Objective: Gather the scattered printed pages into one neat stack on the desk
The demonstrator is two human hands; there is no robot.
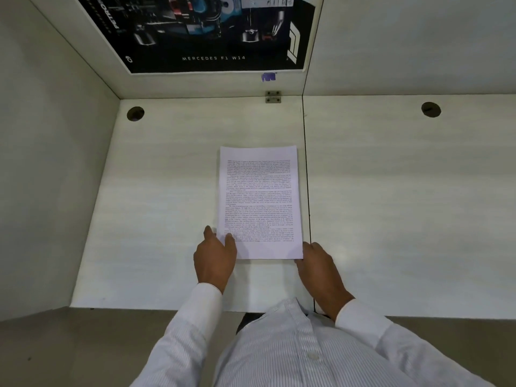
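White sleeves (195,311), left hand (215,256) fingers (208,232) relaxed on stack (259,202), right hand (321,265) at corner (grip unclear)

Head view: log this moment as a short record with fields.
pages: one stack of printed pages, flat on the desk, text up, edges aligned
left hand: touches the stack's near left corner, one finger on the top page
right hand: at the near right corner, fingertips partly hidden
wall: dark poster above the desk
task state: pages look gathered into one stack
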